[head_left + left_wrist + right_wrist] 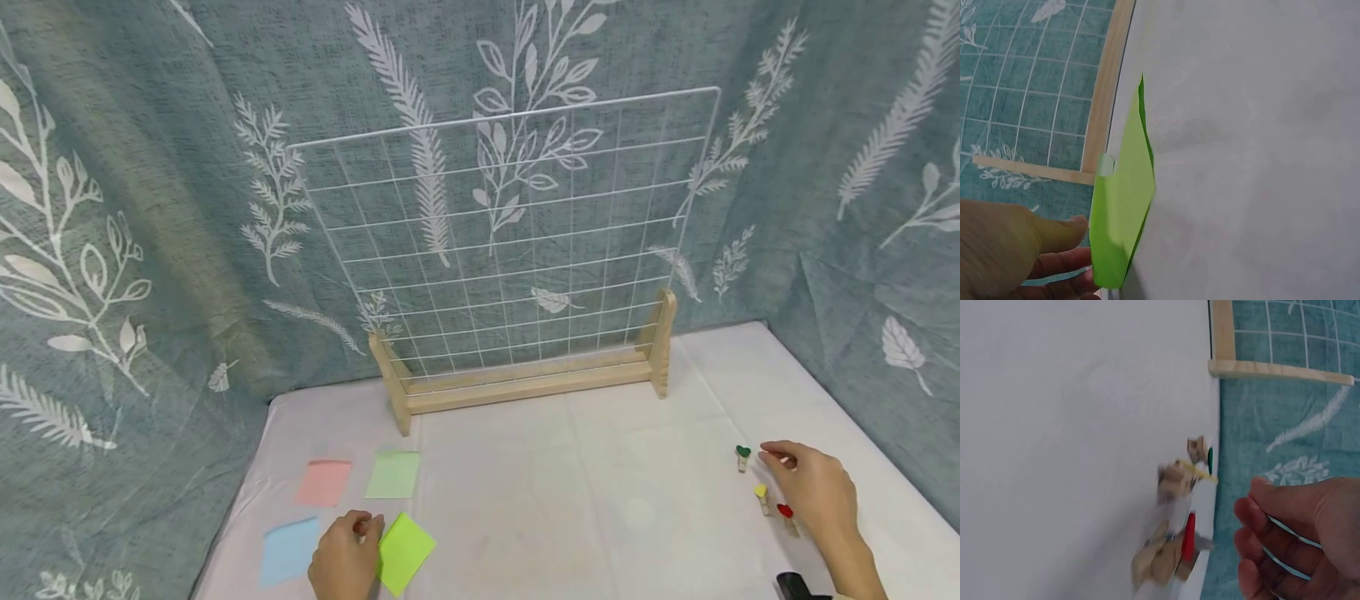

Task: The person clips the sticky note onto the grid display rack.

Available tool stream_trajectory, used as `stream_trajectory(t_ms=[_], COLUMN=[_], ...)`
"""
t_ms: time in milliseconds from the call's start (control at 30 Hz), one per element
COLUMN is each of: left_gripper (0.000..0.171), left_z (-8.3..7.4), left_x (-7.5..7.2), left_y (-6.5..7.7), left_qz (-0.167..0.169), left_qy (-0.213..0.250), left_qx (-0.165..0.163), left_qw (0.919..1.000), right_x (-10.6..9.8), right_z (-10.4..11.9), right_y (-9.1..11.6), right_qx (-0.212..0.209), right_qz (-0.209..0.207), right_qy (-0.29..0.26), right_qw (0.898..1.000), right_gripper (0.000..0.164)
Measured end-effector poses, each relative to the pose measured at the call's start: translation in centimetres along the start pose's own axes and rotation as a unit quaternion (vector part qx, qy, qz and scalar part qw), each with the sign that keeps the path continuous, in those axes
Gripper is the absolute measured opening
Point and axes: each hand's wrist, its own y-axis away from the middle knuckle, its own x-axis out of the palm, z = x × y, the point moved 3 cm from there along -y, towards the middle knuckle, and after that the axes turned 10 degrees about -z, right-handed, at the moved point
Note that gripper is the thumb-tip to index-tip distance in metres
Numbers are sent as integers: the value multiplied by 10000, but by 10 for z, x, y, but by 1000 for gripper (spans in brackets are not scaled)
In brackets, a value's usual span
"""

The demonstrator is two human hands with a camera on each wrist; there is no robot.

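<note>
Head: bright green note (406,554) is at front left of the table (540,492), right beside the left hand (345,557), left corner meeting the fingers. Turned diamond-wise: one corner points at the wire rack (528,385), the opposite one at the wearer; longer diagonal runs nearly front to back. Pink note (324,483), pale green note (393,475) and blue note (290,550) sit around it, squarer to the table. Right hand (821,492) is over the right side, by three clips, fingers bent. Green clip (742,458) has its long axis roughly toward the rack; yellow clip (762,500) and red clip (787,520) slant slightly left. All three have the coloured end rackward.

Left wrist: bright green note is heavily foreshortened, long axis near upright in frame, narrow corner up. Thumb and fingers bent, tips at its edge; can't tell if they pinch it.

Right wrist: thumb and index tips close together, nothing visible between them, other fingers loosely curled. Hand is apart from the clips, which are blurred here.
</note>
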Motion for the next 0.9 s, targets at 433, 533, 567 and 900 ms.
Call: stream_trajectory(t_ms=[433,533,567,900], left_gripper=[50,53,53,48], left_z=[20,22,21,27], left_x=[-7,-10,-10,-6], left_y=[17,19,19,26], left_qz=[576,245,202,930], left_qy=[-71,4,18,183], left_qx=[-778,-586,-544,-848], left_qw=[9953,9980,9983,9919], right_x=[-14,-7,-5,-1], right_z=[-38,-47,-51,-60], right_y=[20,24,25,30], right_qx=[1002,1360,1466,1655], right_qz=[1294,1760,1871,2577], right_qy=[555,662,634,10], right_qw=[9850,9727,9693,9519], right_gripper=[47,60,63,73])
